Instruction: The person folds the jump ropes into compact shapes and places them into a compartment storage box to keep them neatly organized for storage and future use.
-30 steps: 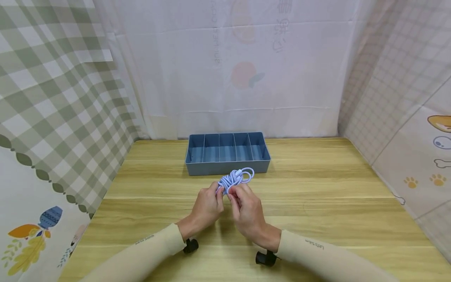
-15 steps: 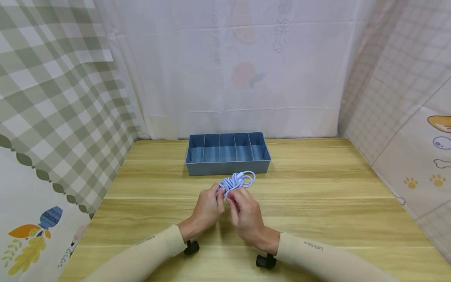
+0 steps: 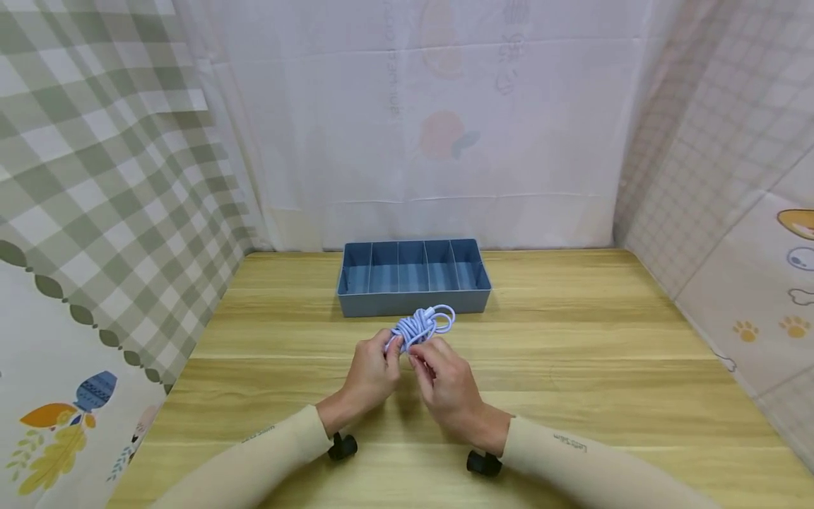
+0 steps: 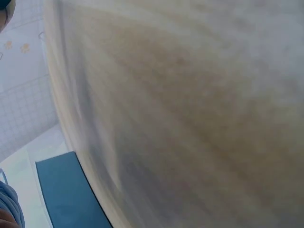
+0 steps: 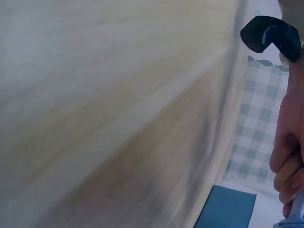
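A bundle of light purple-blue cord [image 3: 416,326], wound round itself with loops sticking out at its right, is held up in front of the tray. My left hand [image 3: 372,367] grips its left end between thumb and fingers. At the bundle's lower right, my right hand [image 3: 450,385] pinches a strand between thumb and forefinger. Part of the cord [image 4: 9,204] shows at the left wrist view's lower left edge. In the right wrist view, the left hand [image 5: 289,156] holds the cord [image 5: 295,219] at the right edge.
A blue-grey tray [image 3: 415,304] with several compartments stands just beyond the hands, near the back of the wooden table [image 3: 572,353]. A white cloth [image 3: 305,141] hangs behind, a checked cloth [image 3: 127,155] at the left and a patterned cloth [image 3: 731,247] at the right. Black wrist cameras sit under both wrists.
Both hands keep hold of the cord. The bundle dips slightly, then shifts a little to the left. The tray stays in place on the table.
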`<state>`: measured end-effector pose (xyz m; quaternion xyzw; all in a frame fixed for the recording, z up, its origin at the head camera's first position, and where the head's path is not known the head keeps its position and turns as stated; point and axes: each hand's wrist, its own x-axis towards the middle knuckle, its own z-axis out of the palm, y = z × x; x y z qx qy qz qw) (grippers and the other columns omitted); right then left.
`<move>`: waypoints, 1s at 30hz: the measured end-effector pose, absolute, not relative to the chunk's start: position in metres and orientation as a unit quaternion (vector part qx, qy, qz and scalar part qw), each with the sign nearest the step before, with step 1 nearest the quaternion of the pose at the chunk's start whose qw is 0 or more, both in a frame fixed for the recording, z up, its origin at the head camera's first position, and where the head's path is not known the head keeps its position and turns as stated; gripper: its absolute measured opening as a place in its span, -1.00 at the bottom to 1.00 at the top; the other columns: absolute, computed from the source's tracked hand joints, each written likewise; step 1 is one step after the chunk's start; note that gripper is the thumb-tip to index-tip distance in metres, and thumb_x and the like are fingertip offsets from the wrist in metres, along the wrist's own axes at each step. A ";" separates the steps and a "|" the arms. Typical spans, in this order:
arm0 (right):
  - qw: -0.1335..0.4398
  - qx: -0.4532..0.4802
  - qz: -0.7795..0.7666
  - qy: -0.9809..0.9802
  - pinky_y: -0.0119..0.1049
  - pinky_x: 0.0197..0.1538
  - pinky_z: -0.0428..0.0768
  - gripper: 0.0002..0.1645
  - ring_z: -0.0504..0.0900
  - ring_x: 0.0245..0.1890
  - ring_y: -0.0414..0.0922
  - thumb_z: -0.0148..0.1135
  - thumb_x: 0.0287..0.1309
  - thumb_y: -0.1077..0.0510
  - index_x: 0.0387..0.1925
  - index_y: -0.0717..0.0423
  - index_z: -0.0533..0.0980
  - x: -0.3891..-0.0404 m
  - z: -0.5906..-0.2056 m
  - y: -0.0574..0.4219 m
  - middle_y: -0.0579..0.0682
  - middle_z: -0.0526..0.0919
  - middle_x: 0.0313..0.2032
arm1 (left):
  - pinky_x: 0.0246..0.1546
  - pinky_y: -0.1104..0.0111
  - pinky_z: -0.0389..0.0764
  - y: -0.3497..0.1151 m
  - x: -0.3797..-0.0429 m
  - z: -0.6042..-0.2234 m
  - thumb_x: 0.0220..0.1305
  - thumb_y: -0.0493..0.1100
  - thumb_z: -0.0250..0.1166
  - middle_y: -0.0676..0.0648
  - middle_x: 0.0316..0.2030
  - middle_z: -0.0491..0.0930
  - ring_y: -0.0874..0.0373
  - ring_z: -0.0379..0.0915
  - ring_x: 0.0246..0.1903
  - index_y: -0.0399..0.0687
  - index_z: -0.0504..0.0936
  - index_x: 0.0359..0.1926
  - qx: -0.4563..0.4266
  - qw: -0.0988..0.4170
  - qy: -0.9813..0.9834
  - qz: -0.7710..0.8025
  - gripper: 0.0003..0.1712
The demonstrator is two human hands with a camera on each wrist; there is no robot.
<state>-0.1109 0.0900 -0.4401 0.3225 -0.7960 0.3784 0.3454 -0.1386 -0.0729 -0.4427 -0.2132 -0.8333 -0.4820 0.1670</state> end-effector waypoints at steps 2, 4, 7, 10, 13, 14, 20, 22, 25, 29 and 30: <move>0.346 0.328 0.372 -0.796 -0.57 -0.37 0.48 -0.73 0.47 -0.45 -0.23 0.38 0.07 0.50 -0.15 0.31 0.64 -0.111 -0.441 0.093 -0.01 0.55 -0.34 | -0.70 0.48 0.19 -0.074 -0.139 -0.444 0.44 -0.37 0.20 0.14 -0.64 0.25 0.36 0.15 -0.67 -0.17 0.48 -0.46 -0.213 0.171 -0.831 -0.485 -0.73; 0.345 0.332 0.366 -0.798 -0.57 -0.37 0.50 -0.69 0.50 -0.45 -0.22 0.39 0.06 0.50 -0.11 0.33 0.64 -0.110 -0.441 0.095 0.00 0.56 -0.33 | -0.69 0.48 0.20 -0.076 -0.140 -0.446 0.45 -0.37 0.20 0.14 -0.64 0.25 0.36 0.16 -0.66 -0.18 0.50 -0.45 -0.211 0.175 -0.829 -0.488 -0.74; 0.343 0.328 0.361 -0.803 -0.54 -0.36 0.51 -0.65 0.52 -0.43 -0.19 0.39 0.07 0.49 -0.06 0.35 0.64 -0.110 -0.439 0.100 0.02 0.57 -0.29 | -0.69 0.48 0.20 -0.079 -0.141 -0.446 0.45 -0.37 0.19 0.14 -0.64 0.27 0.36 0.16 -0.66 -0.19 0.52 -0.43 -0.207 0.176 -0.824 -0.496 -0.76; 0.348 0.314 0.368 -0.803 -0.46 -0.37 0.52 -0.61 0.50 -0.42 -0.16 0.39 0.08 0.47 0.00 0.36 0.62 -0.111 -0.435 0.105 0.07 0.58 -0.24 | -0.70 0.48 0.18 -0.082 -0.141 -0.446 0.46 -0.37 0.19 0.14 -0.65 0.26 0.37 0.15 -0.67 -0.19 0.50 -0.44 -0.203 0.181 -0.821 -0.501 -0.75; 0.356 0.294 0.377 -0.803 -0.39 -0.39 0.50 -0.59 0.44 -0.42 -0.15 0.38 0.10 0.45 0.03 0.35 0.60 -0.114 -0.432 0.111 0.12 0.58 -0.22 | -0.72 0.48 0.19 -0.084 -0.141 -0.444 0.47 -0.37 0.19 0.14 -0.65 0.27 0.38 0.15 -0.68 -0.19 0.50 -0.43 -0.205 0.180 -0.819 -0.504 -0.76; 0.358 0.287 0.380 -0.803 -0.36 -0.39 0.49 -0.58 0.43 -0.42 -0.15 0.38 0.10 0.45 0.05 0.35 0.59 -0.115 -0.431 0.113 0.13 0.57 -0.22 | -0.72 0.47 0.20 -0.084 -0.141 -0.444 0.47 -0.37 0.18 0.13 -0.65 0.28 0.38 0.16 -0.68 -0.20 0.50 -0.42 -0.207 0.178 -0.818 -0.506 -0.77; 0.367 0.259 0.393 -0.803 -0.37 -0.37 0.42 -0.57 0.39 -0.43 -0.14 0.36 0.11 0.42 0.06 0.36 0.59 -0.121 -0.424 0.121 0.12 0.54 -0.26 | -0.74 0.46 0.22 -0.086 -0.139 -0.443 0.46 -0.39 0.18 0.12 -0.64 0.31 0.39 0.17 -0.68 -0.24 0.53 -0.38 -0.217 0.171 -0.815 -0.509 -0.81; 0.369 0.253 0.395 -0.802 -0.40 -0.37 0.39 -0.57 0.38 -0.43 -0.14 0.36 0.11 0.41 0.06 0.36 0.59 -0.122 -0.423 0.123 0.11 0.53 -0.27 | -0.73 0.47 0.21 -0.087 -0.139 -0.443 0.45 -0.39 0.19 0.14 -0.64 0.30 0.39 0.17 -0.68 -0.22 0.52 -0.39 -0.219 0.175 -0.817 -0.505 -0.81; 0.368 0.245 0.403 -0.802 -0.44 -0.35 0.34 -0.56 0.37 -0.43 -0.12 0.35 0.11 0.41 0.08 0.37 0.58 -0.122 -0.420 0.124 0.12 0.52 -0.27 | -0.71 0.48 0.20 -0.088 -0.139 -0.443 0.44 -0.39 0.20 0.15 -0.63 0.29 0.39 0.17 -0.67 -0.21 0.52 -0.39 -0.218 0.181 -0.819 -0.500 -0.80; 0.358 0.234 0.409 -0.806 -0.45 -0.33 0.32 -0.53 0.40 -0.40 -0.08 0.34 0.14 0.39 0.13 0.34 0.56 -0.122 -0.418 0.125 0.08 0.50 -0.25 | -0.70 0.49 0.20 -0.089 -0.139 -0.442 0.46 -0.37 0.19 0.14 -0.62 0.29 0.37 0.18 -0.67 -0.21 0.52 -0.38 -0.217 0.176 -0.819 -0.502 -0.81; 0.358 0.234 0.408 -0.807 -0.45 -0.33 0.32 -0.53 0.40 -0.40 -0.08 0.34 0.15 0.39 0.13 0.33 0.56 -0.122 -0.417 0.126 0.07 0.50 -0.25 | -0.71 0.49 0.20 -0.089 -0.138 -0.441 0.47 -0.37 0.19 0.14 -0.62 0.30 0.37 0.19 -0.67 -0.21 0.53 -0.37 -0.216 0.171 -0.818 -0.505 -0.81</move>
